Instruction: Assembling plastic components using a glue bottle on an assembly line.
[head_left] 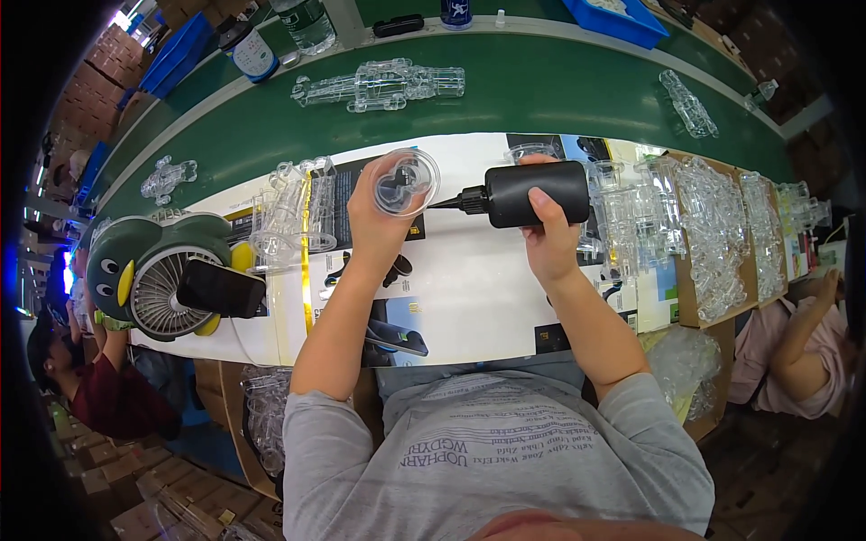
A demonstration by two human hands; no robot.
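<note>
My left hand is closed round a clear plastic part with a round rim, its open face turned up toward me. A black squeeze bottle lies on its side in the grip of my right hand, the thumb across its near side. The bottle's thin black nozzle points left, and its tip is at the right edge of the clear part. Whether the tip touches the part I cannot tell. Beneath both hands is a work surface covered with white printed card.
Clear plastic parts stand at the left, more at the right beside a cardboard box full of them. Clear assemblies lie on the green belt beyond. A penguin-shaped fan with a phone is far left. People sit on both sides.
</note>
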